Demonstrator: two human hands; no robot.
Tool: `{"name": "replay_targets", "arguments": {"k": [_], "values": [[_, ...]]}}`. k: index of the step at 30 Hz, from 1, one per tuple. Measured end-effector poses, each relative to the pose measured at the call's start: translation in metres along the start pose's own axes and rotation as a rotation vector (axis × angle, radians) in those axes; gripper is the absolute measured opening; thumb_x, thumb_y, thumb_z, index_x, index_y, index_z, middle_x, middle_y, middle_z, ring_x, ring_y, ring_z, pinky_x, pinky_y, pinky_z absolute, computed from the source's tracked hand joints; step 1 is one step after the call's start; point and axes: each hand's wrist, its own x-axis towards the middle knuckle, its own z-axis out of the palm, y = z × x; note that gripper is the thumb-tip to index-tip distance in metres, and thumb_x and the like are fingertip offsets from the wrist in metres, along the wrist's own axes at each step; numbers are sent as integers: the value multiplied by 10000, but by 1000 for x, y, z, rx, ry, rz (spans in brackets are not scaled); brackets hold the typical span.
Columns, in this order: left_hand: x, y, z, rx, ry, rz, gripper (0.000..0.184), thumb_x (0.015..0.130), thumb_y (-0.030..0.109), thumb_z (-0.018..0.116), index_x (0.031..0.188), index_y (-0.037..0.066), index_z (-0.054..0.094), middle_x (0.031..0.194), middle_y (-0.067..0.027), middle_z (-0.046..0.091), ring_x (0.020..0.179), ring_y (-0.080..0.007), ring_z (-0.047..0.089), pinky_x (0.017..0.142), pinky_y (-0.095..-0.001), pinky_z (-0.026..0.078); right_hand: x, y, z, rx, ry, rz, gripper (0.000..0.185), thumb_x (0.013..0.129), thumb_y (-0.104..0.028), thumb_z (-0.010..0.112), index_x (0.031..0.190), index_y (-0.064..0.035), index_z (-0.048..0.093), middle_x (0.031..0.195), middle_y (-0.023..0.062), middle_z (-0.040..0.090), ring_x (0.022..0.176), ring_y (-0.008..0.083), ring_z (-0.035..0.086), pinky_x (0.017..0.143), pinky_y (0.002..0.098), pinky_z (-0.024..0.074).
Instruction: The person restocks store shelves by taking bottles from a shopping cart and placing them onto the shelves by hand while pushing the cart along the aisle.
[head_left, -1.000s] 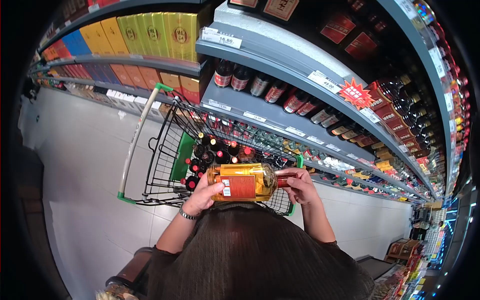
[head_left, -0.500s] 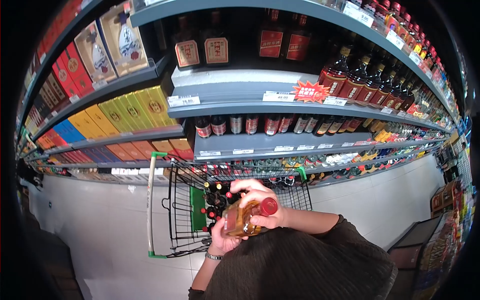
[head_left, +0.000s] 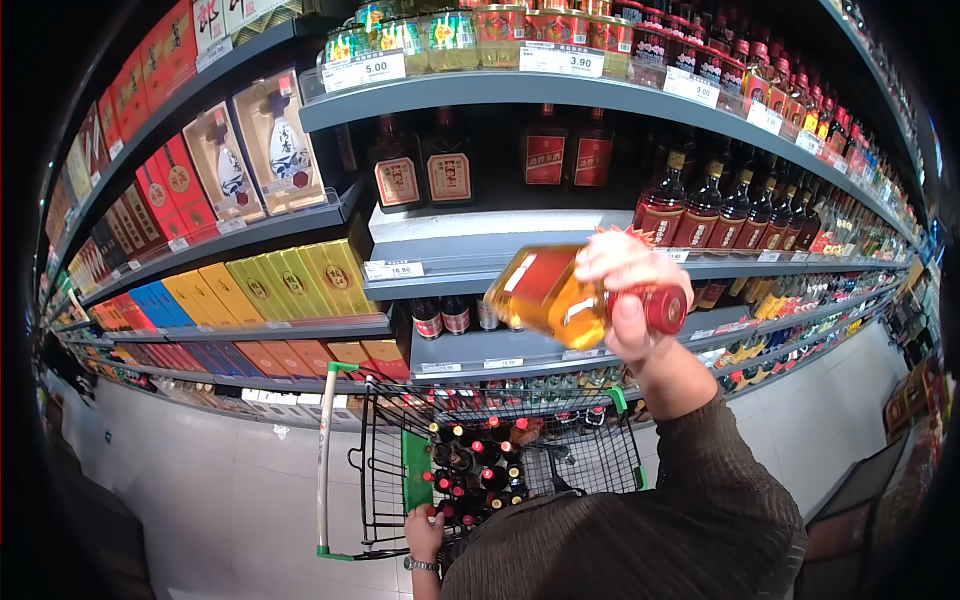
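My right hand (head_left: 632, 290) is wrapped round the neck of an amber bottle (head_left: 545, 290) with a red label and red cap. The bottle is tilted, its base to the left, in front of the middle shelf (head_left: 480, 252). Low down, my left hand (head_left: 425, 533), with a metal watch at the wrist, rests at the near side of the shopping cart (head_left: 382, 470); what its curled fingers hold, if anything, is too small to tell. Several dark bottles (head_left: 487, 455) with red and yellow caps stand in the cart.
Dark bottles with red labels (head_left: 700, 215) line the middle shelf at the right. Boxed bottles (head_left: 278, 140) and yellow-green boxes (head_left: 300, 278) fill shelves at the left. Small jars (head_left: 500, 35) sit on the top shelf. Grey tiled floor (head_left: 240, 480) extends left of the cart.
The amber bottle has gone up and to the right in my right hand, toward the shelves. My left hand has let go of it and moved down to the cart. The view has shifted.
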Motion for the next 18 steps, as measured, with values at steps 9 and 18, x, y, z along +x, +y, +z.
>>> {"name": "replay_targets", "arguments": {"k": [9,18], "values": [[-54,-64,62,488,-128,-129,284,812,392,576,842,166,746,814,-72,717,808,-259,675,867,-458,418,29,107,-39,-509,51,12,204,798,-73,734,674,-27,579,631,76,623,539,177,612,536,267,485],[-46,-64,58,469,-185,-150,281,796,381,572,836,160,739,766,-66,711,759,-260,680,767,-449,440,-3,165,-83,-1003,207,374,359,822,-373,742,706,-50,637,598,117,624,552,284,634,557,357,494]]}}
